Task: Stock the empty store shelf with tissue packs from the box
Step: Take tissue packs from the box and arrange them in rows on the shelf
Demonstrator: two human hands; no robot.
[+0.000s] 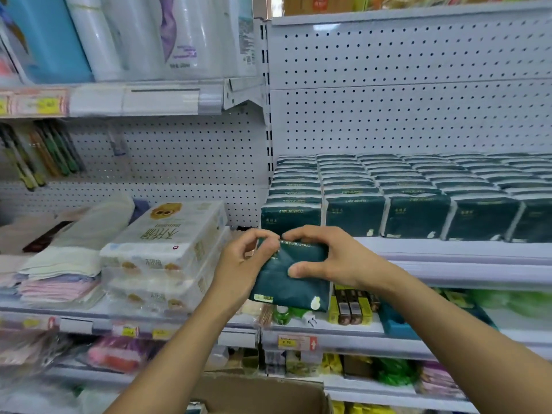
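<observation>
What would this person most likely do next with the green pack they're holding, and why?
Probably lift the dark green tissue pack, held by the left hand and right hand, onto the shelf. The rows of matching packs already fill it, so it would likely go on top of them.

Folded towels (59, 264) beside stacked white tissue boxes (167, 249); perhaps toothbrushes (44, 153) hanging above.

Tissue packs (418, 198) stand in rows on the right shelf (448, 252), filling it from front edge back to the pegboard (403, 100). One tissue pack (286, 282) held between left hand (239, 264) and right hand (325, 258), just before the shelf's left end. Box (263, 395) lies near, below the hands; stacked packages (167, 249) on the left shelf (89, 315).
</observation>
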